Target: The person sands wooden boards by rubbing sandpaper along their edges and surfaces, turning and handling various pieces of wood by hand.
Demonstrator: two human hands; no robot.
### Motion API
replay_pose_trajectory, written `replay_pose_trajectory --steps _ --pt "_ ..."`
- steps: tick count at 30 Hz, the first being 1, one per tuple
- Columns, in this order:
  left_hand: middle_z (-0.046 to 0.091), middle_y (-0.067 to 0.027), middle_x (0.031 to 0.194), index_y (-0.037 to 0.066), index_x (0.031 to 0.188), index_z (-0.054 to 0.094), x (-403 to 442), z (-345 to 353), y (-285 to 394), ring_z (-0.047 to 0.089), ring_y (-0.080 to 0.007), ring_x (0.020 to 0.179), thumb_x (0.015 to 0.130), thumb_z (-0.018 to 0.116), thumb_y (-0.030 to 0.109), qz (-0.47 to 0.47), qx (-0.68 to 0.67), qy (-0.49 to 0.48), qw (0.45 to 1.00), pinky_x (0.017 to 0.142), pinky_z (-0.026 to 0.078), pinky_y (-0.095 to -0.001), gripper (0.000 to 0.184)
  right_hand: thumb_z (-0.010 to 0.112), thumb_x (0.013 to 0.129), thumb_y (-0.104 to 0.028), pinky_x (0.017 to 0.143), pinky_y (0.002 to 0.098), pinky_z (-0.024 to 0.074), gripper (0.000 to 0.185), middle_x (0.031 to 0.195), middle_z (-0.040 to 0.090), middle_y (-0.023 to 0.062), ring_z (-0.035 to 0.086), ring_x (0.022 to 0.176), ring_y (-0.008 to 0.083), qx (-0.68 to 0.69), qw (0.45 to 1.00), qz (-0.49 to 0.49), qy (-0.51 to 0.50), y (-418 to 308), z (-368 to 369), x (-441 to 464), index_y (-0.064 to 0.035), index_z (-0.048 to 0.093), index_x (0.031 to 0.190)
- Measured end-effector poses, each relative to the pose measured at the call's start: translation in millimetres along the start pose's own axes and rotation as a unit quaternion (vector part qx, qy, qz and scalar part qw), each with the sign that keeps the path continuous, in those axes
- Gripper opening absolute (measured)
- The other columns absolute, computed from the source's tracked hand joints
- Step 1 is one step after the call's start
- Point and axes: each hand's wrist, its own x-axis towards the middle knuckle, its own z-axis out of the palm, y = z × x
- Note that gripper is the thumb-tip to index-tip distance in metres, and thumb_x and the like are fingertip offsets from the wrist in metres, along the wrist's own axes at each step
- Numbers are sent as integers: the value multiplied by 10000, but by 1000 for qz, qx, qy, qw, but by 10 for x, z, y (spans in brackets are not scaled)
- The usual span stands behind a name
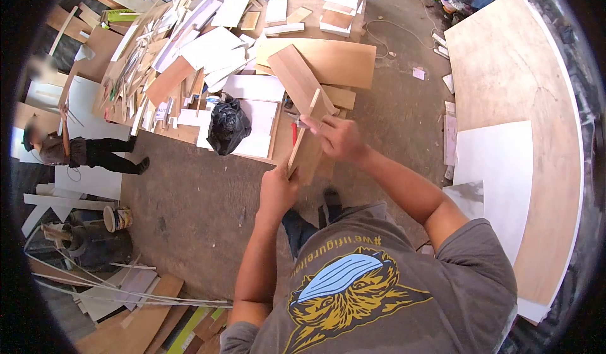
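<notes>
My left hand (279, 193) is closed round the lower end of a wooden board (308, 155), which is tilted up on edge at the near side of the table. My right hand (339, 139) is at the board's upper part, its fingers curled and pinched at the edge; what lies between the fingertips is hidden. Just left of the board is a red-handled tool (294, 133), its kind unclear. Beyond my hands, a wider brown plank (300, 73) lies slanted across a long yellowish board (344, 60).
The worktable is piled with wood offcuts (170, 79) and white panels (214, 51). A black plastic bag (228, 125) sits near its front edge. Large sheets (505, 70) stand at right. Another person (69, 151) is at left, near a bucket (118, 218).
</notes>
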Motion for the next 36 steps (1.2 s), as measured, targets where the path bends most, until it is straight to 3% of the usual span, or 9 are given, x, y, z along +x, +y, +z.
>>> replay_pose_trajectory --steps 3,9,13,16,22,25,28,30,36 --pt "675 -324 936 88 1379 620 37 1 -21 673 -489 923 882 680 87 -8 2 -5 1000 777 545 -535 500 642 942 -85 579 396 539 458 900 717 165 684 683 304 69 984 148 75 174 77 182 -187 662 1389" --pt "690 -316 944 110 1404 606 68 0 -100 691 -474 904 870 691 97 -9 36 -6 999 797 550 -536 541 655 924 -85 589 409 547 455 888 714 152 692 681 318 56 998 -29 -16 -166 90 32 -185 677 1367" --pt "711 -291 930 108 1422 592 -24 -62 15 706 -456 898 872 703 110 -20 5 4 1000 800 569 -487 561 652 951 -143 601 443 547 416 831 678 136 678 679 342 23 999 43 24 -126 14 107 -199 675 1362" --pt "719 -262 910 87 1420 596 -82 103 -228 718 -433 883 875 716 122 131 -228 57 963 782 575 -423 559 640 951 -92 643 429 565 395 917 718 166 702 735 348 39 996 62 51 -114 49 122 -145 684 1340" --pt "700 -245 867 4 1140 694 -70 452 -582 726 -400 831 898 705 108 66 -155 50 984 722 557 -404 264 647 923 -75 634 431 567 428 914 712 169 691 712 342 76 993 68 65 -253 150 -1 -118 671 1349" --pt "746 -155 853 -32 995 711 -26 430 -597 718 -184 806 894 734 115 54 -136 53 988 703 549 -365 180 633 926 -95 614 432 569 442 924 714 166 688 695 342 93 996 3 2 -488 220 -235 -126 658 1366" --pt "679 -236 784 -15 947 682 3 455 -665 721 -416 791 939 666 87 96 -178 59 978 670 548 -416 103 613 953 -158 609 449 575 437 938 719 160 689 694 344 82 989 -88 -81 -623 273 -413 -145 640 1389" --pt "684 -236 787 -11 952 690 13 420 -681 728 -405 793 935 669 85 83 -137 40 986 667 547 -406 100 622 931 -146 580 444 573 450 880 707 143 677 654 318 67 986 -130 -81 -565 272 -352 -143 648 1381" --pt "693 -232 783 -17 981 701 30 376 -536 742 -337 751 940 673 91 37 -156 49 986 655 539 -382 119 622 900 -145 539 427 563 476 764 651 92 660 587 260 52 996 -2 74 -332 288 -63 -187 664 1372"
